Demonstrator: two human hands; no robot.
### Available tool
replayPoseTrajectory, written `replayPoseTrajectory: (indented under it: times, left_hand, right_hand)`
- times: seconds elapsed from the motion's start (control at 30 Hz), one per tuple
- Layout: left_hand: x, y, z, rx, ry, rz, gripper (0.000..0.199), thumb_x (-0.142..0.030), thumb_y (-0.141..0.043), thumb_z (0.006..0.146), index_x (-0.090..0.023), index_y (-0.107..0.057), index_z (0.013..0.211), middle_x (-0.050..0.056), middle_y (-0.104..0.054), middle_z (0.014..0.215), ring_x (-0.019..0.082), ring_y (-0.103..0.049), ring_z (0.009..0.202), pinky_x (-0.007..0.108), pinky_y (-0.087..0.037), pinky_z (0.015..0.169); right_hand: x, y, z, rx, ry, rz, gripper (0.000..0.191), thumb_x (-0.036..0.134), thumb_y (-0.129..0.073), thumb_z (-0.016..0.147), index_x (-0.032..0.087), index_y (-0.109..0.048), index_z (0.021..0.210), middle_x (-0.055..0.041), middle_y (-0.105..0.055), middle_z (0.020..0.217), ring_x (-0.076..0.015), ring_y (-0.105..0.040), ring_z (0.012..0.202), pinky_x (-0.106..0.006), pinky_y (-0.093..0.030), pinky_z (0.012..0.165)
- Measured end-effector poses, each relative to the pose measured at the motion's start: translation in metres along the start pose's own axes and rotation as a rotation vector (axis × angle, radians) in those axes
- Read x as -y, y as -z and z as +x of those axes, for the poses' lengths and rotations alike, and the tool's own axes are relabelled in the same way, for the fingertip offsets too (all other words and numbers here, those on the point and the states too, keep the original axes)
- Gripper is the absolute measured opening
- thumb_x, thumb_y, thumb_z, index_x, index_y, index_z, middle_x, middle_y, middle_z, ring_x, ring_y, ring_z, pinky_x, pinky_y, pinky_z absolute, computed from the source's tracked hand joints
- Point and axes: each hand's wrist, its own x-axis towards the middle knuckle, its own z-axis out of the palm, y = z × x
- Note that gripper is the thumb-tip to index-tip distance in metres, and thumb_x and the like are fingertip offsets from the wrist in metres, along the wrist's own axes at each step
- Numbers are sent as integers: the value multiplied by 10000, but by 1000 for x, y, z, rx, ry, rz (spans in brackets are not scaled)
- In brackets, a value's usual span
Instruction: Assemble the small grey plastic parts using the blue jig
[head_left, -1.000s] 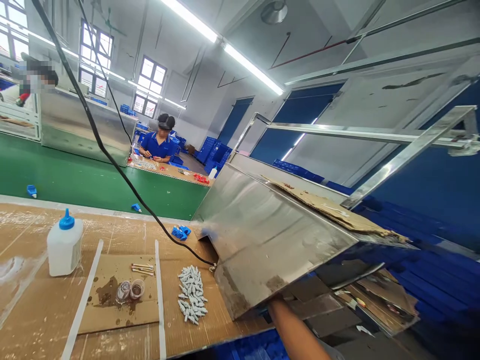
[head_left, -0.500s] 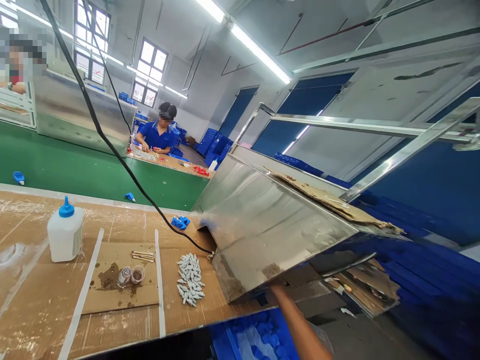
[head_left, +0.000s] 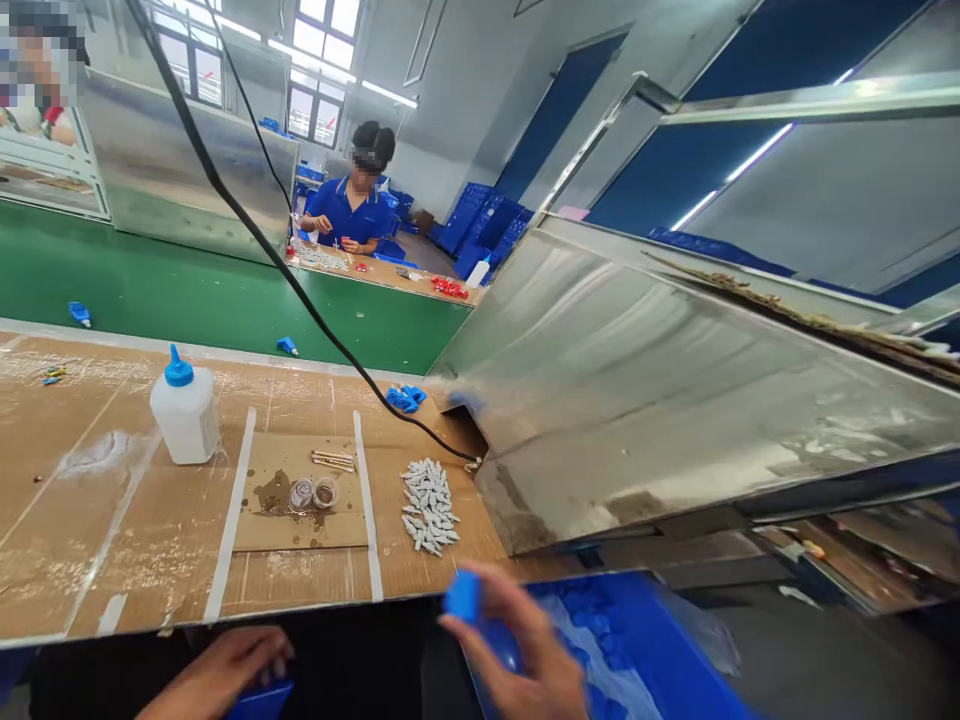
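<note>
My right hand [head_left: 525, 650] is closed on a blue plastic piece [head_left: 463, 597], pinched between thumb and fingers just off the table's front edge. Under that hand stands a blue bin [head_left: 675, 660] holding blue parts [head_left: 600, 630] and clear plastic film. My left hand [head_left: 232, 668] is below the table edge with loosely bent, slightly blurred fingers. Beneath it shows a blue straight-edged thing [head_left: 261, 702]; I cannot tell whether the hand grips it. Closest to the right hand on the table is a pile of small grey-white pointed parts [head_left: 430, 507].
On the cardboard-covered table [head_left: 300, 580] stand a white bottle with blue cap [head_left: 184, 410] and two small cups [head_left: 325, 492] beside swabs [head_left: 333, 460]. Blue pieces [head_left: 406, 398] lie near a black cable [head_left: 292, 280]. A metal panel [head_left: 675, 400] rises at right. A co-worker [head_left: 349, 210] sits opposite.
My right hand has come up out of the bin area beside the metal panel, now with a blue piece in it. My left hand has come into view. The camera has turned and tilted down.
</note>
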Motion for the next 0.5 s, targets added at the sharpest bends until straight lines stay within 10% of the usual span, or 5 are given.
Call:
replayPoseTrajectory:
  times: [0.13,0.27,0.5]
  left_hand:
    - [-53,-41,-1,173,-237,-393,621,-692,-539,907,-222,-647,1298,75,-698,1001,225,-675,802,329,-540,710]
    - [-63,-58,-1,-70,-209,-445,584,-644,-620,892,-197,-648,1266,43,-677,886,216,-650,825,323,-532,788]
    - [-72,-44,-6,-12,-304,-655,398,-503,-634,947,-226,-627,1233,51,-661,1016,151,-669,700,291,-501,686]
  right_hand:
    - [41,-65,-17,368,290,220,585,281,-592,988,309,-387,1535,-59,-731,1184,-209,-748,944,-286,-665,775]
    - [58,-74,-7,410,392,267,617,288,-612,980,221,-368,1542,-105,-691,1262,-224,-690,1132,-324,-600,965]
    - [-22,-64,50,179,99,-80,271,274,-493,1031,243,-710,1190,-81,-713,1126,-215,-683,1046,-385,-560,978]
